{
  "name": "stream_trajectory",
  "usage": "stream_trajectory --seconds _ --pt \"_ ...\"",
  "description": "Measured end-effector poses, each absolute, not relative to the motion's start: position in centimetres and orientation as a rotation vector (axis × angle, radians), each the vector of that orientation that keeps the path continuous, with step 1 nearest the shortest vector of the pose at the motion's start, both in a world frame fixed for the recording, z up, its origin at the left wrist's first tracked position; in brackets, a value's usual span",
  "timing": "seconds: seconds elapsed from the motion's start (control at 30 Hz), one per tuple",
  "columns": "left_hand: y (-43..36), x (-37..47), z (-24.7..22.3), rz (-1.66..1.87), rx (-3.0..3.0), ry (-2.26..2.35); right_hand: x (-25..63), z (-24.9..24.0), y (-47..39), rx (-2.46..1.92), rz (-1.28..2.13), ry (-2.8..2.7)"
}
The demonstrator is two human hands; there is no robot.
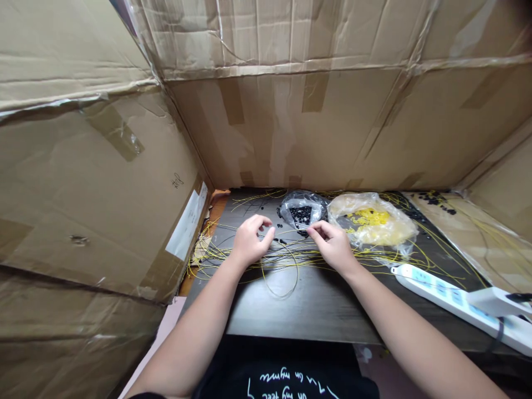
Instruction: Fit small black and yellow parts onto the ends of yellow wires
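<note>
My right hand [332, 246] pinches a thin yellow wire [291, 230] between thumb and fingertips, just in front of a clear bag of small black parts [301, 215]. My left hand [250, 241] hovers over the wires to the left, fingers curved and thumb apart from them. The wire runs toward this hand; whether it touches the fingers I cannot tell. Between the hands lies a small black piece [280, 241]. A loop of yellow wire [297, 277] hangs below it, over the dark tabletop [266, 316].
Many loose yellow and black wires [216, 255] stretch across the table. A clear bag of yellow parts [369, 219] stands behind my right hand. A white power strip [449, 296] with a plug lies at the right. Cardboard walls [291, 133] enclose the back and sides.
</note>
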State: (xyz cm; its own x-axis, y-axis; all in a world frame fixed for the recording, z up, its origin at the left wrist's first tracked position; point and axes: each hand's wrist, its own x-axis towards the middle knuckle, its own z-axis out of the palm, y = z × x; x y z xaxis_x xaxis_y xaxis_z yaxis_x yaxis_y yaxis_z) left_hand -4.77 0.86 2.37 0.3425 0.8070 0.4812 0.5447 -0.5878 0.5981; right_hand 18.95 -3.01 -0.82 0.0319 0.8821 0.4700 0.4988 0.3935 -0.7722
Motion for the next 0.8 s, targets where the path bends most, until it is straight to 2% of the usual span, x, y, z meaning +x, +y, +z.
stream_trajectory --seconds 0.13,0.27,0.8 --pt "0.1 -3.6 2.1 0.978 2.602 1.03 17.6 -1.3 -3.4 -1.22 0.399 -1.724" --pt "-0.1 -2.7 0.9 0.774 2.666 0.888 16.5 -1.8 -3.7 -1.179 0.423 -1.776" --pt "-0.3 -3.2 1.0 0.903 2.534 1.007 16.7 -2.0 -3.7 -1.137 0.361 -1.76"
